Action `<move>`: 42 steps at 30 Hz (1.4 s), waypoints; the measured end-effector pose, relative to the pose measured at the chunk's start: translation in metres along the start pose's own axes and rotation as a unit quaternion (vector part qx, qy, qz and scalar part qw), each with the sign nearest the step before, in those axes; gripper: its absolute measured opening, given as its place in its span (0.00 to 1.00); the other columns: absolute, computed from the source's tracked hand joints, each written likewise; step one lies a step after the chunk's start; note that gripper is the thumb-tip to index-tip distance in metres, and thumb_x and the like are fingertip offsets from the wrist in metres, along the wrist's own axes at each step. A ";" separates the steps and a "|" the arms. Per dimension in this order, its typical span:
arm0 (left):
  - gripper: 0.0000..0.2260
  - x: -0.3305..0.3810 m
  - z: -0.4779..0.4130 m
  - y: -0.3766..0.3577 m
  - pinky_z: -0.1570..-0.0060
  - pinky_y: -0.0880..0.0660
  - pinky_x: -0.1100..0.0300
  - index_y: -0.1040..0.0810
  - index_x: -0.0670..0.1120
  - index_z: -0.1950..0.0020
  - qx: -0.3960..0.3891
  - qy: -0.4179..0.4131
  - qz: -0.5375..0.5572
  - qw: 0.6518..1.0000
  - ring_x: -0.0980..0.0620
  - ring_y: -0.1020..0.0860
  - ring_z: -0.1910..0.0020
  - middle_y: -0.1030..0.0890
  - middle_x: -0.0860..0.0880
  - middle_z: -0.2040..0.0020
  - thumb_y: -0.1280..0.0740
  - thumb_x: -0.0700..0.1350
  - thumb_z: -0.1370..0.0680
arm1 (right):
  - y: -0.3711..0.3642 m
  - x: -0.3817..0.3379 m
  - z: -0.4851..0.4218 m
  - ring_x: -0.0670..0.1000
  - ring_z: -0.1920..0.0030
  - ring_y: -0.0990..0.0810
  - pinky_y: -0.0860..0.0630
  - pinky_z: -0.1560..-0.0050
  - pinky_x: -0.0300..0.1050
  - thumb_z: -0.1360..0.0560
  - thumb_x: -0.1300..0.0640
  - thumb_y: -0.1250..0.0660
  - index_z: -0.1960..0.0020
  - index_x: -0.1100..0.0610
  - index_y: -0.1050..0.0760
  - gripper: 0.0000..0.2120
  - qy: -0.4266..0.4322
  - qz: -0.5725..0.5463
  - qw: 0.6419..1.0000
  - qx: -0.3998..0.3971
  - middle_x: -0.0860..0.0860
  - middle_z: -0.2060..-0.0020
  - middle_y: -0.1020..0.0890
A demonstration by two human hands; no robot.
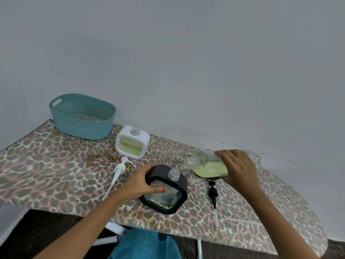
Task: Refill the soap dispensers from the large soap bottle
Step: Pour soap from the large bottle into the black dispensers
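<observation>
My right hand (237, 167) grips the large clear soap bottle (207, 162), tipped on its side with yellow-green soap pooled in it. A thin stream runs from its open mouth into the neck of the black-framed dispenser (166, 191). My left hand (143, 182) holds that dispenser by its left side, thumb on the clear front. A little liquid lies at its bottom. Behind it stands a white-framed dispenser (132, 143), open at the neck and partly filled with yellow-green soap.
A white pump (120, 168) with its tube lies left of the black dispenser, a black pump (212, 192) to its right. A teal basket (82, 116) stands at the back left by the wall. The table (46, 165) has a leopard-print cover.
</observation>
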State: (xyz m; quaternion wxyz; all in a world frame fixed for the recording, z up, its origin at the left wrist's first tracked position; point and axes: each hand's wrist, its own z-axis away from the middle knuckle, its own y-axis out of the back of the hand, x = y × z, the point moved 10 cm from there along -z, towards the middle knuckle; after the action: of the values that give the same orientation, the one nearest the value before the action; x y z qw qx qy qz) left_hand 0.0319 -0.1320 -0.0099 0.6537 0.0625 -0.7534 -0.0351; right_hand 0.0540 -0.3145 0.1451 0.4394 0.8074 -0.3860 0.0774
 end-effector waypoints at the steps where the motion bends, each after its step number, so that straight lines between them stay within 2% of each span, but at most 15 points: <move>1: 0.33 0.000 0.000 0.000 0.52 0.27 0.74 0.28 0.56 0.49 0.001 -0.001 0.001 1.000 0.66 0.22 0.51 0.19 0.59 0.54 0.25 0.67 0.49 | 0.000 0.000 0.000 0.56 0.65 0.18 0.24 0.66 0.44 0.51 0.50 0.19 0.49 0.58 0.31 0.36 0.001 -0.001 1.000 0.000 0.55 0.62 0.16; 4: 0.33 0.000 0.000 -0.001 0.51 0.28 0.73 0.28 0.56 0.48 0.000 -0.006 -0.003 1.000 0.65 0.22 0.51 0.21 0.56 0.50 0.25 0.67 0.49 | -0.001 0.000 0.000 0.56 0.65 0.18 0.24 0.66 0.44 0.51 0.51 0.19 0.49 0.58 0.31 0.36 0.002 -0.004 1.000 -0.004 0.55 0.62 0.16; 25: 0.34 -0.011 -0.003 -0.002 0.48 0.26 0.68 0.28 0.55 0.47 0.002 0.002 0.003 1.000 0.60 0.21 0.49 0.21 0.53 0.48 0.24 0.66 0.48 | -0.001 -0.001 0.002 0.55 0.64 0.18 0.24 0.67 0.43 0.50 0.48 0.19 0.49 0.57 0.31 0.36 0.005 0.011 1.000 -0.004 0.53 0.61 0.16; 34: 0.35 -0.014 -0.002 -0.004 0.47 0.25 0.66 0.26 0.50 0.46 0.003 -0.001 0.007 1.000 0.56 0.21 0.48 0.19 0.50 0.48 0.24 0.65 0.47 | 0.001 0.000 0.001 0.55 0.64 0.18 0.24 0.67 0.44 0.49 0.47 0.19 0.49 0.57 0.31 0.35 0.005 0.009 1.000 0.002 0.53 0.61 0.16; 37: 0.34 -0.014 -0.001 -0.005 0.47 0.25 0.66 0.26 0.51 0.46 0.005 0.000 0.012 1.000 0.56 0.21 0.48 0.19 0.51 0.48 0.23 0.64 0.47 | 0.001 0.000 0.001 0.55 0.64 0.17 0.24 0.66 0.44 0.47 0.46 0.19 0.49 0.57 0.31 0.34 0.000 0.007 1.000 0.005 0.53 0.61 0.16; 39: 0.34 -0.013 0.000 -0.005 0.48 0.25 0.66 0.26 0.52 0.47 0.007 0.001 0.013 1.000 0.57 0.21 0.48 0.19 0.52 0.50 0.23 0.64 0.47 | 0.003 0.000 0.001 0.56 0.64 0.18 0.24 0.66 0.44 0.43 0.44 0.23 0.49 0.57 0.31 0.30 0.000 0.007 1.000 0.012 0.53 0.61 0.16; 42: 0.32 -0.011 0.000 -0.006 0.51 0.25 0.69 0.26 0.52 0.48 0.003 0.001 0.012 1.000 0.59 0.20 0.51 0.18 0.59 0.53 0.24 0.65 0.47 | 0.003 -0.001 0.001 0.56 0.64 0.18 0.24 0.66 0.44 0.43 0.44 0.22 0.49 0.57 0.31 0.31 0.001 0.007 1.000 0.011 0.53 0.61 0.16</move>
State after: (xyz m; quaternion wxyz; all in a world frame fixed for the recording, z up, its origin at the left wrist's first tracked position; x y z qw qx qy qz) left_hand 0.0339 -0.1369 -0.0215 0.6544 0.0558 -0.7537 -0.0246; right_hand 0.0512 -0.3159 0.1461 0.4300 0.8095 -0.3905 0.0857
